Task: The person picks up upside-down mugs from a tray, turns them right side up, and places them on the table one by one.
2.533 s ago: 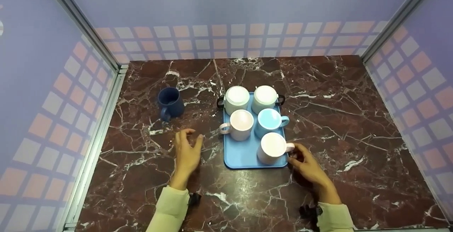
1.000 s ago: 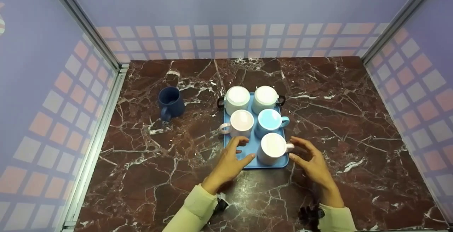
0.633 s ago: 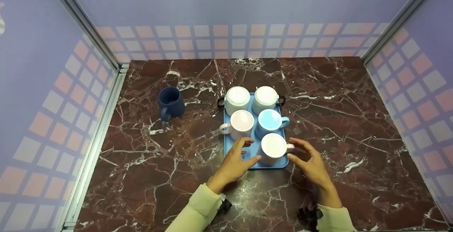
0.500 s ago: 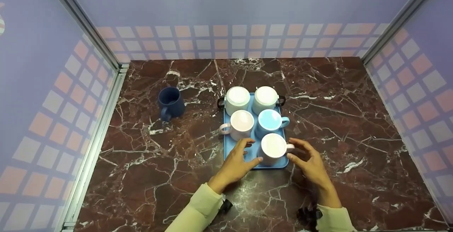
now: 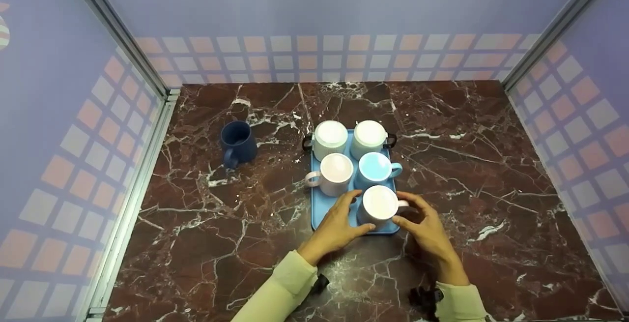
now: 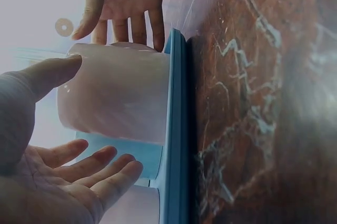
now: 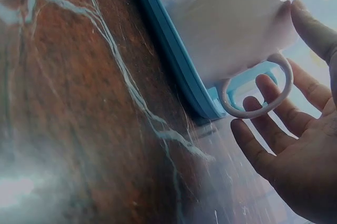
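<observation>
So we've got the pale mug (image 5: 379, 206) at the near right corner of the tray (image 5: 320, 210), handle (image 5: 403, 204) toward our right hand (image 5: 426, 223), left hand (image 5: 339, 224) opposite; fingers (image 6: 118, 182) spread wide, contact's hard to tell.

The head view looks forward and down over the tabletop (image 5: 491, 164); close, opposed wrist views share the mug (image 5: 380, 202) at the tray's (image 5: 322, 208) near-right corner.

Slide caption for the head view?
Left hand and right hand flank the front pale mug on a blue tray; a navy mug stands apart.
</observation>
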`<state>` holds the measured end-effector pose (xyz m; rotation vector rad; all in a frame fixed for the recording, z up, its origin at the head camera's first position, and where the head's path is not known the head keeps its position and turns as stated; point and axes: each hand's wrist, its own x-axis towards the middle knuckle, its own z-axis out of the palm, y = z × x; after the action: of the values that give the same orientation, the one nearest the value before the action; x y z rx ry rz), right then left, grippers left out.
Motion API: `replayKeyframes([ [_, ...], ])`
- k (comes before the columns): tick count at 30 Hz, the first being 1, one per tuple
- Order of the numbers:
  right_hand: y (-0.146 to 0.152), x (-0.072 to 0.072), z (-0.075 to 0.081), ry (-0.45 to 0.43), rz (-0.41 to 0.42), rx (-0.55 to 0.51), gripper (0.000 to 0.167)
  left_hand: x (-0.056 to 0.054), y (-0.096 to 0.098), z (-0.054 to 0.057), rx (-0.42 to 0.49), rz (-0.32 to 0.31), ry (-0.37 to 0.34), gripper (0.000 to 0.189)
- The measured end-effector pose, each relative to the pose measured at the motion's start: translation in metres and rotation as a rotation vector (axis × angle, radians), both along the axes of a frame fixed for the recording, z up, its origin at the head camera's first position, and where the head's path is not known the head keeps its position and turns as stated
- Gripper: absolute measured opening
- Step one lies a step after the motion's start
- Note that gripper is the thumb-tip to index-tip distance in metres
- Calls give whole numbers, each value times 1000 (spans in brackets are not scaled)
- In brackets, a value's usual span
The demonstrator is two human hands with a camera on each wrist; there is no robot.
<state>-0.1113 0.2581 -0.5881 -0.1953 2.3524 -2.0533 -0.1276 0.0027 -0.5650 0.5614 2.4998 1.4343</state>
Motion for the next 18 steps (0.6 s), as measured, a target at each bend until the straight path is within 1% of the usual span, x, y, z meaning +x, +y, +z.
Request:
replayKeyframes([
  [10, -2, -3, -2, -16, 6, 78, 65, -3, 9, -5, -36, -5, 22, 84],
  [18, -3, -4, -5, -22, 41, 70, 66, -6, 12, -9, -81, 1, 26, 84],
])
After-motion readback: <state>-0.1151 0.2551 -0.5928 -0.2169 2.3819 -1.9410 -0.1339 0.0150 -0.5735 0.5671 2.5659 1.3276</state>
